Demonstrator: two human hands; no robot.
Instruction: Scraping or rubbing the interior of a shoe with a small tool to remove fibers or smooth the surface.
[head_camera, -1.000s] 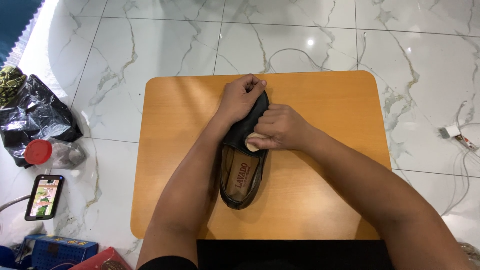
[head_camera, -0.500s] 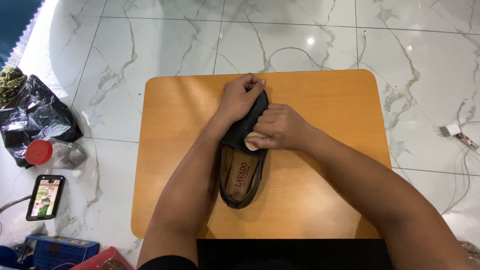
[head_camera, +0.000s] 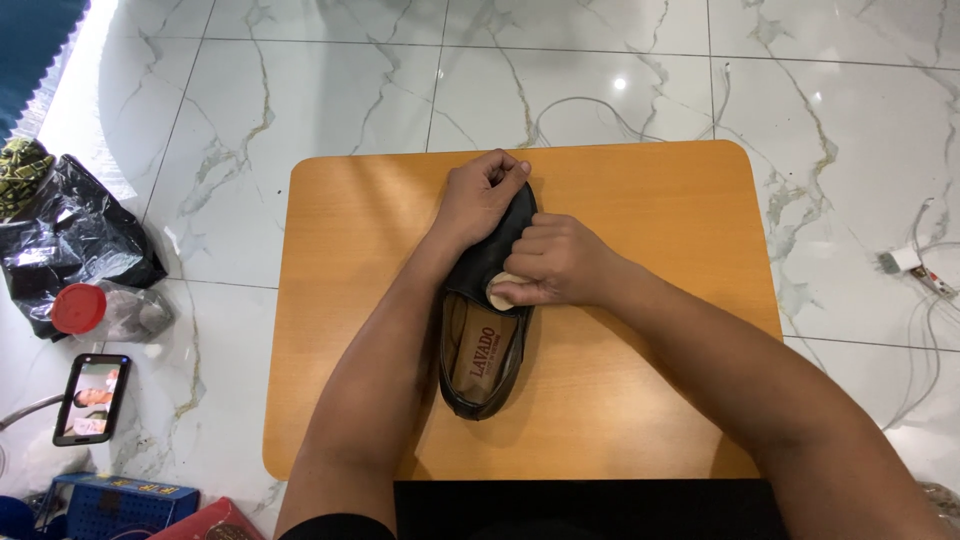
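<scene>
Presently, head view, item by item.

Shoe: one dark slip-on, lying lengthwise on the orange tabletop, toe pointing away from the person, heel opening and tan insole facing up.

Left hand: curling closed over the toe end, fingers wrapping the front of the shoe and pressing it down onto the tabletop.

Right hand: closing into a loose fist on a small pale round pad, and pressing that pad against the upper just ahead of the shoe's opening. Both forearms are reaching forward from the near edge, the right one crossing in at a slant.

Progress, as a judgement: the pad is working the middle of the upper; the leather looks evenly dark, so how much is already treated cannot be told. The heel and sides nearest the person are sitting uncovered by either hand, seemingly yet to be worked.

Surroundings, on the marble floor: a black plastic bag, a red-lidded jar, a phone, and white cables, all well apart from the tabletop.
</scene>
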